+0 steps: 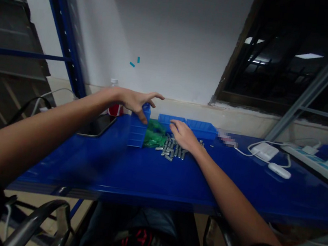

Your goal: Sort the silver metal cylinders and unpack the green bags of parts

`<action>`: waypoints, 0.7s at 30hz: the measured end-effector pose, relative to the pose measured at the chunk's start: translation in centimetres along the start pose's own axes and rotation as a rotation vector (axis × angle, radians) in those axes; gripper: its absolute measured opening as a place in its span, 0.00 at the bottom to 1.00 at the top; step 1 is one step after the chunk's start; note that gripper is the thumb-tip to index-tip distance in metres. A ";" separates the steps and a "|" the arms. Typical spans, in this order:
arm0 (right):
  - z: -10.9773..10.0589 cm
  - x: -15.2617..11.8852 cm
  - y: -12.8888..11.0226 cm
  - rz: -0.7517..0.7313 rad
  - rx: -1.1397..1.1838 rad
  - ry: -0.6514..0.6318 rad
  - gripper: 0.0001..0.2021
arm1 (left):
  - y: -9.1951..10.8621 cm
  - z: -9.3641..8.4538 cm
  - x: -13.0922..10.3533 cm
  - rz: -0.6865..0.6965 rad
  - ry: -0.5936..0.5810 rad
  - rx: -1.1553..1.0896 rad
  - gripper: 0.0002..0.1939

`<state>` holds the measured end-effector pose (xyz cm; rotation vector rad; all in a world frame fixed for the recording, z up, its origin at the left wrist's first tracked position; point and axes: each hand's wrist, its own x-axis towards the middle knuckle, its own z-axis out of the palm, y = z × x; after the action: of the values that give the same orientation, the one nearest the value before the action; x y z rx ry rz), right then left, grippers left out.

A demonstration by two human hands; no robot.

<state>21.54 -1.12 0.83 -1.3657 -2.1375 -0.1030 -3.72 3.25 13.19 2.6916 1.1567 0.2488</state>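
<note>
Left hand [135,101] is spread wide at blue plastic bin [136,134]; at bin's three o'clock, silver metal cylinders [170,149] are part-covered by right hand [183,136], grip undeterminable.

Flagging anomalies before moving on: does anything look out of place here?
Yes. The blue bin at the left hand seems to stand on end, its ribs running sideways, unlike the two low bins further back. Metal parts lie loose on the table, and one small piece sits apart to the right.
</note>
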 end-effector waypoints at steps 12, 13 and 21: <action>0.2 -0.4 -2.2 -0.119 -0.019 0.007 0.19 | 6.0 1.4 4.0 0.072 -0.389 0.227 0.45; 0.3 -0.4 -2.1 -0.121 -0.027 -0.005 0.20 | 5.9 1.2 3.9 0.038 -0.395 0.247 0.45; 0.7 -0.7 -2.7 -0.110 -0.034 0.029 0.20 | 2.7 -3.0 1.4 -0.110 -0.278 0.330 0.35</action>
<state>19.16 -2.66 0.52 -1.2577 -2.1956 -0.2027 -1.61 2.81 16.88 2.7981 1.3487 -0.3539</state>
